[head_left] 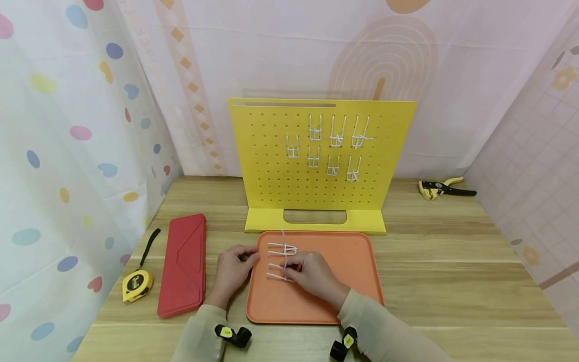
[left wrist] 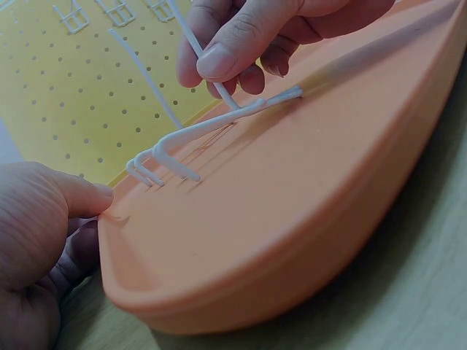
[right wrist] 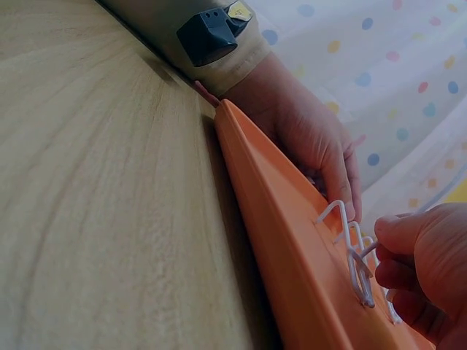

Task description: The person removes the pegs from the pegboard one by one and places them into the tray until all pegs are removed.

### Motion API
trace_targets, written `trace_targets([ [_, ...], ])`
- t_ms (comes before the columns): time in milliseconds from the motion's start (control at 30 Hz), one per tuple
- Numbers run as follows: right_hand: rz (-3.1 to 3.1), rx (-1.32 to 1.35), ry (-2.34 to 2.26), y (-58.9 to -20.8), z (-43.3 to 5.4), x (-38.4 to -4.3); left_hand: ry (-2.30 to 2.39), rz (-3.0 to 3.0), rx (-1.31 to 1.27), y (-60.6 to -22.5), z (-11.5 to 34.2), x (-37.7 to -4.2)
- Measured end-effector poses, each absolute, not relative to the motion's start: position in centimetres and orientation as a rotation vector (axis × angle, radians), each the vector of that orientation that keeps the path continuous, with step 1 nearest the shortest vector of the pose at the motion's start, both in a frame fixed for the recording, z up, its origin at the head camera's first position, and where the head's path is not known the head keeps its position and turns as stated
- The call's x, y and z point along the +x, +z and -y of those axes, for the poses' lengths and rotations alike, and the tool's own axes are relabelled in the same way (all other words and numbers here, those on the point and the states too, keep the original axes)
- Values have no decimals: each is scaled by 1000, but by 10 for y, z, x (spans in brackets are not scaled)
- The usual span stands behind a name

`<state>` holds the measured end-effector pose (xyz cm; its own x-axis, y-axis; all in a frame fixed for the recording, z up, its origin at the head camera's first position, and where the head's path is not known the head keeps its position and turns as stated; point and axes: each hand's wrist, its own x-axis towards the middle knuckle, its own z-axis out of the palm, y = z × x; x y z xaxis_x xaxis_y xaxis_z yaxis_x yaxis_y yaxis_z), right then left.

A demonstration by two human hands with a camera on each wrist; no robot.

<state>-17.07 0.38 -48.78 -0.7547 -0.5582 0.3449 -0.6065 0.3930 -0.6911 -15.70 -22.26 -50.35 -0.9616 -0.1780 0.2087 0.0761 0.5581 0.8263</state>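
White wire pegboard hooks (head_left: pixel 276 253) lie on the left part of an orange tray (head_left: pixel 334 296), their bent ends towards its left rim. A thin white tie (left wrist: pixel 191 35) crosses them, its other end sticking up on the far side. My right hand (head_left: pixel 314 275) pinches this tie between thumb and forefinger just above the hooks; its remaining fingers are curled. My left hand (head_left: pixel 232 269) grips the tray's left rim, thumb on top and fingers at the outer side, close to the hook tips.
Behind the tray stands a yellow pegboard (head_left: pixel 271 186) with several white hooks (head_left: pixel 336 131) hung on it. On the left lie a red case (head_left: pixel 183 266) and a yellow tape measure (head_left: pixel 137 285). Yellow-and-black pliers (head_left: pixel 445 188) lie at the back right.
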Motion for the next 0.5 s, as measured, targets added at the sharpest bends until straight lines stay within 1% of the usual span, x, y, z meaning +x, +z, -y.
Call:
trace_targets([
  [500, 2549, 1099, 1286, -488, -3, -170, -1359, 2537, 91, -504, 223, -157],
])
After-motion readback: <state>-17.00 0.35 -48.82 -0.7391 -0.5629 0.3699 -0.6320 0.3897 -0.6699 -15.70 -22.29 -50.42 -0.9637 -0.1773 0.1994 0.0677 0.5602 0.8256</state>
